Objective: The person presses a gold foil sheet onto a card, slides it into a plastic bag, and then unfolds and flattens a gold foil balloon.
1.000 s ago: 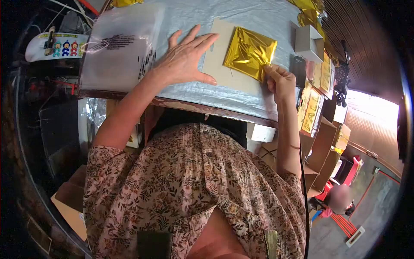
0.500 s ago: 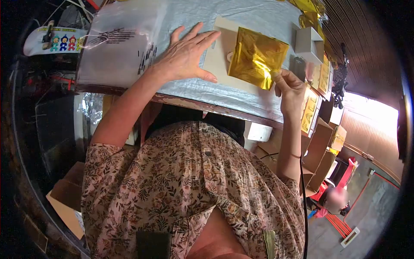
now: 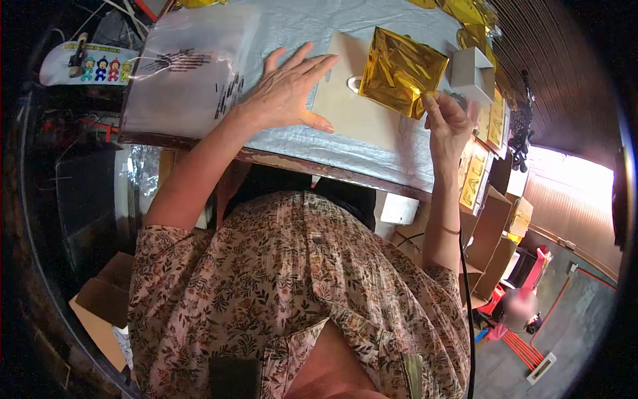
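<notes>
A square of shiny gold foil [image 3: 402,73] is pinched at its lower right corner by my right hand [image 3: 448,123]. It hangs over the right part of a flat beige board [image 3: 359,120]. Near the board's middle, a small round pale spot or hole [image 3: 354,84] shows just left of the foil. My left hand [image 3: 286,93] lies open with fingers spread, its fingertips and thumb at the board's left edge. Whatever is under the foil is hidden.
Clear printed plastic bags [image 3: 179,86] lie on the left of the cloth-covered table [image 3: 292,156]. A small white box [image 3: 470,73] stands to the right, with more gold foil [image 3: 465,13] behind. Cardboard boxes [image 3: 492,233] stand below on the right. Another person [image 3: 515,309] is in the background.
My right hand has moved slightly up with the gold foil, which has shifted up and right across the board. More of the round spot shows. My left hand stays nearly in place.
</notes>
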